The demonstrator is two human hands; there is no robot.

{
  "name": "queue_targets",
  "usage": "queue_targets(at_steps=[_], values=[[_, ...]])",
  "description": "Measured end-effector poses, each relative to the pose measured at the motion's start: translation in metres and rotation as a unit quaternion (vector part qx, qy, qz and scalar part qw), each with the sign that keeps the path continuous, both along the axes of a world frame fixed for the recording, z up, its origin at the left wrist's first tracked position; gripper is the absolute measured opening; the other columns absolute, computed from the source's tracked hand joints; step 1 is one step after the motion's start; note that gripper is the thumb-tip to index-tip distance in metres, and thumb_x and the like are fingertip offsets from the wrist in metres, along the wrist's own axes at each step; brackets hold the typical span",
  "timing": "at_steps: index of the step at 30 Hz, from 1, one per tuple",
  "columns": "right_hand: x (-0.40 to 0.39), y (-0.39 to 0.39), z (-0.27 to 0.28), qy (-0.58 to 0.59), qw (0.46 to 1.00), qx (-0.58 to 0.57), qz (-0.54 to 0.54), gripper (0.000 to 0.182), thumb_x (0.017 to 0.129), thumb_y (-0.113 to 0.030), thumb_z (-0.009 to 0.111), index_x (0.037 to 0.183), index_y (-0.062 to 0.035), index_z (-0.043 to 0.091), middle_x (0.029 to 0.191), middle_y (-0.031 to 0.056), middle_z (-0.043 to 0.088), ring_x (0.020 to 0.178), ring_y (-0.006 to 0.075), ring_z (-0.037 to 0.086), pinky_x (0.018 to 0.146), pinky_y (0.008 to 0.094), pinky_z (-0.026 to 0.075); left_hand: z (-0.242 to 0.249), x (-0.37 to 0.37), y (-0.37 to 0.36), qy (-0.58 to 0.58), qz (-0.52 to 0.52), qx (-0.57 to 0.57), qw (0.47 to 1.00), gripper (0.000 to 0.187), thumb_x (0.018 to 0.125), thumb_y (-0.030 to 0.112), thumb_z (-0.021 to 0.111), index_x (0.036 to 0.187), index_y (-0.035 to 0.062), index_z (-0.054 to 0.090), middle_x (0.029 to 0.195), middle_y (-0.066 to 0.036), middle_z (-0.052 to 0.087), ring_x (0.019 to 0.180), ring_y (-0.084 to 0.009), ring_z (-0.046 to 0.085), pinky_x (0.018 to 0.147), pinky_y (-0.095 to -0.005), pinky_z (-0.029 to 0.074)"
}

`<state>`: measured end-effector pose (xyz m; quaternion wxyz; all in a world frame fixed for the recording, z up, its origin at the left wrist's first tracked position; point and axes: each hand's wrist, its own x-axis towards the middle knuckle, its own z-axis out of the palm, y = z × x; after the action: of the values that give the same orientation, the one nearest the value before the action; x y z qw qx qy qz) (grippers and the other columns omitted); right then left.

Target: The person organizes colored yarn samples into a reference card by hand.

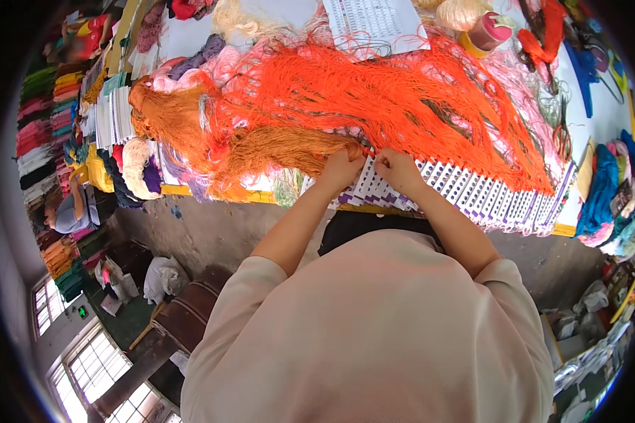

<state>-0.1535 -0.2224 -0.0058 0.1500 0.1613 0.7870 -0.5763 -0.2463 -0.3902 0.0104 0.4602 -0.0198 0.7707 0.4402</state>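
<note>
A bundle of golden-brown embroidery thread (282,149) runs across the table to my left hand (343,169), whose fingers are closed on its end. Just to the right, my right hand (400,173) is pinched at the top edge of the white cards; whatever it holds is too small to make out. Both hands rest over a row of white punched cards (473,190) with purple marks along their lower ends. Bright orange thread (374,92) fans out above the cards, its strands reaching their upper edge on the right.
A printed sheet (376,27) lies at the back, near a pink-and-yellow thread cone (490,34). Stacked white cards (114,116) and colored skeins sit to the left. Blue skeins (598,190) hang at the right edge. Another person (74,208) is at the far left by thread shelves.
</note>
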Motion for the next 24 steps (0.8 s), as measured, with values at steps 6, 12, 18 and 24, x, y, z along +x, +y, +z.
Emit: queue_targets(at_steps=[6,12,18,24], values=[[-0.003,0.001,0.002,-0.017,1.0,-0.003,-0.007,0.012,0.085,-0.013,0.065,0.089,-0.0029,0.062,0.071,0.0073,0.063,0.065,0.0143,0.059,0.062,0.0304,0.049,0.004,-0.001,0.002,-0.087,0.023,0.084,0.992,0.02,0.084,0.012,0.06,0.067,0.0024,0.057,0.055,-0.002,0.052,0.046,-0.0117,0.046,0.043,-0.0286,0.035],[-0.006,0.002,0.0,-0.046,0.999,-0.008,0.002,0.019,0.085,-0.021,0.066,0.092,-0.0043,0.063,0.078,0.0116,0.067,0.071,0.0244,0.065,0.066,0.0364,0.051,0.002,-0.012,0.004,-0.064,-0.076,0.034,0.995,0.016,0.084,0.009,0.058,0.069,0.0028,0.06,0.057,-0.002,0.052,0.051,-0.0102,0.048,0.047,-0.0275,0.036],[0.0,0.007,-0.009,-0.096,0.99,-0.101,-0.03,0.017,0.086,-0.02,0.068,0.092,-0.0044,0.062,0.071,0.0064,0.063,0.063,0.014,0.058,0.06,0.03,0.048,0.02,-0.021,-0.011,0.082,0.003,0.073,0.994,0.013,0.091,0.013,0.06,0.087,0.0028,0.067,0.071,0.0,0.059,0.052,-0.0076,0.044,0.047,-0.0231,0.034],[0.0,0.006,-0.004,-0.079,0.99,-0.11,-0.037,0.017,0.087,-0.017,0.068,0.096,-0.0036,0.062,0.072,0.005,0.063,0.064,0.011,0.058,0.059,0.0286,0.047,0.062,-0.015,-0.004,-0.287,0.107,0.171,0.936,0.016,0.091,0.016,0.06,0.099,0.0041,0.067,0.074,-0.006,0.065,0.046,-0.0061,0.039,0.04,-0.0211,0.026]])
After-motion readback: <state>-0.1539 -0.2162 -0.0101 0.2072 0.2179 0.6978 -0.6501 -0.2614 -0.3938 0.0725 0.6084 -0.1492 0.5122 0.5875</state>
